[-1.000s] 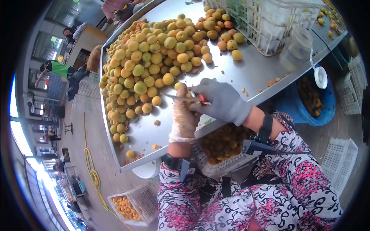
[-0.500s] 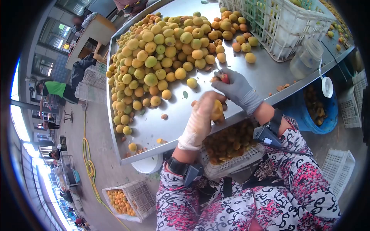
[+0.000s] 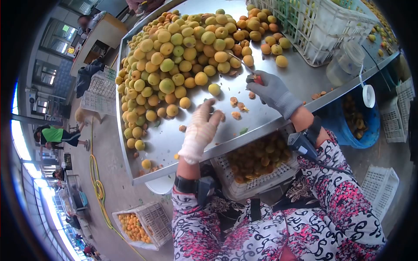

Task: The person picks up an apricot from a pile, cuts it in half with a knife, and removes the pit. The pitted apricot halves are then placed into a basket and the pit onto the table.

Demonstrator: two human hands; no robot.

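My left hand (image 3: pixel 200 132), in a whitish glove, reaches over the metal table with thumb and fingers apart and nothing visible in it. Just beyond its fingertips lies a single yellow apricot (image 3: pixel 214 89), in front of a large heap of apricots (image 3: pixel 166 63). To the right, my right hand (image 3: pixel 275 95), gloved in grey, is closed around the red handle of a small knife (image 3: pixel 258 80). The blade points up and left toward the heap. Between the hands, small brown pits or fruit scraps (image 3: pixel 236 115) are scattered on the table (image 3: pixel 261 116).
Below the table edge stands a white crate (image 3: pixel 244 191) of cut fruit. A blue tub (image 3: pixel 370 130) is at the right. On the table sit a large white crate (image 3: pixel 322 30) and a clear plastic jar (image 3: pixel 344 65). A tipped crate of apricots (image 3: pixel 159 226) lies on the floor.
My left hand has moved left, away from my right hand, and the fruit it held is gone from it. The knife blade now shows. More fruit is in the crate's view below.
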